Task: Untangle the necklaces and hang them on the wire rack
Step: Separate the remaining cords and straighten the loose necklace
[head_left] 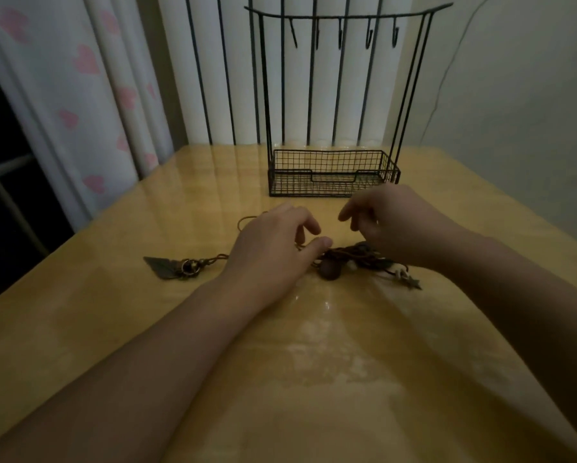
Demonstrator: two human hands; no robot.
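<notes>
A tangle of brown cord necklaces point(350, 257) lies on the yellow table point(180, 212), with a dark round bead, pale beads and a small star charm point(413, 283) at its right. One cord runs left to a bronze wing pendant point(166, 267). My left hand point(273, 248) rests over the cords, thumb tip touching the tangle, fingers loosely curved. My right hand point(385, 222) hovers over the tangle's right part, fingers curled down; what they hold is hidden. The black wire rack point(333, 172) stands behind, hooks along its top bar point(347, 18) bare.
The rack's mesh basket base sits just beyond my hands. A curtain with pink hearts point(86, 95) hangs at the left, black vertical bars stand behind the table, and a pale wall is at the right. The table's left edge drops off near the curtain.
</notes>
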